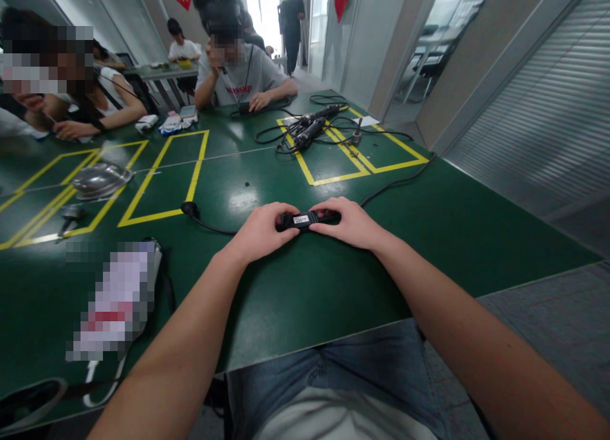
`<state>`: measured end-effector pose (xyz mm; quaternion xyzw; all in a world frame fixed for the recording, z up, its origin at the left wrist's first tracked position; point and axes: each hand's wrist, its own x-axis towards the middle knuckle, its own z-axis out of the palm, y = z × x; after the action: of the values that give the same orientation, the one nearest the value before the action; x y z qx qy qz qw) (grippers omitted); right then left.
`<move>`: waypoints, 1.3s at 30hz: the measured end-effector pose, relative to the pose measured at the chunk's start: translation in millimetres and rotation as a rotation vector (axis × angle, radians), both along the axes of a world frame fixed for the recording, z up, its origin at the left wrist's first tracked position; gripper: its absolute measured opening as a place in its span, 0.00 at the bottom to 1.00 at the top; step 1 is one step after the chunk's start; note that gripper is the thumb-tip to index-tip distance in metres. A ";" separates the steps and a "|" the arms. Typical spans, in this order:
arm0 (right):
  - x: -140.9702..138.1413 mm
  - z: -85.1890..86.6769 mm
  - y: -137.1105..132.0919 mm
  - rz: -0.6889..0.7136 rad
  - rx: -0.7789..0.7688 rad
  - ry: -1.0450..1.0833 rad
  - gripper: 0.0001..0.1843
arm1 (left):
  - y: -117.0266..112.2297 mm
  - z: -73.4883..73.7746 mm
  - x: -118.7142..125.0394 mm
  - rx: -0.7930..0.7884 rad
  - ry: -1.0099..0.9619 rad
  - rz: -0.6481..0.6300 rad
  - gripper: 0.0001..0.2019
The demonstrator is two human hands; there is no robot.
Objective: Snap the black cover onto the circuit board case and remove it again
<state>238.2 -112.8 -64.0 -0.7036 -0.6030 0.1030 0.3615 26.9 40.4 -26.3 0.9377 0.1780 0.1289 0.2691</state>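
A small black device [305, 220] with a white label lies on the green table [305, 287] in front of me. My left hand [261, 230] grips its left end with curled fingers. My right hand [350, 222] closes over its right end. A black cable [395, 183] runs from the right end away across the table, and another black cable with a plug [190, 209] leads off to the left.
Yellow tape rectangles mark the table. Black tools and tangled cords [309, 129] lie at the far right rectangle. A silvery bag [100, 178] sits at left, a blurred-out item [119, 300] near my left arm. Other people sit at the far side.
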 end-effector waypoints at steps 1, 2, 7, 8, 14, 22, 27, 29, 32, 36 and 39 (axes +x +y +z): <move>-0.2 0.1 0.0 -0.002 -0.001 0.000 0.16 | -0.2 0.0 -0.1 -0.001 0.000 -0.001 0.19; -0.4 0.1 0.0 -0.005 -0.002 0.001 0.16 | -0.4 0.1 -0.1 -0.001 -0.001 0.000 0.19; -1.1 0.0 0.1 -0.013 0.008 0.000 0.16 | -1.3 0.5 -0.3 0.012 0.001 -0.006 0.19; -1.0 0.0 0.1 -0.013 0.009 -0.001 0.16 | -1.3 0.4 -0.4 0.013 0.000 -0.006 0.18; -0.6 0.2 -0.2 -0.013 0.008 0.003 0.16 | -1.1 0.4 -0.2 0.008 -0.001 -0.014 0.18; 0.4 0.4 -0.2 -0.010 0.008 0.005 0.16 | -1.0 -0.3 0.4 0.008 -0.001 -0.011 0.18; 0.3 2.8 -0.6 -0.006 -0.009 0.010 0.16 | -0.5 -0.2 0.2 0.003 0.001 -0.013 0.17; 0.1 3.5 -0.8 -0.005 -0.010 0.013 0.16 | -0.8 0.0 0.1 0.000 0.000 -0.012 0.17; 0.1 3.1 -0.7 -0.004 -0.006 0.017 0.16 | -1.3 -0.2 0.2 0.000 -0.003 -0.008 0.18; 0.5 1.6 -0.5 -0.007 -0.004 0.026 0.17 | -1.2 -0.6 0.4 0.003 -0.001 -0.008 0.18; 0.8 1.0 -0.6 -0.009 -0.002 0.027 0.17 | -0.4 -0.9 0.4 -0.003 -0.003 -0.013 0.18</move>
<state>239.0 -113.4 -62.9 -0.7053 -0.5946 0.1113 0.3696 27.3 39.9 -27.2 0.9383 0.1717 0.1281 0.2716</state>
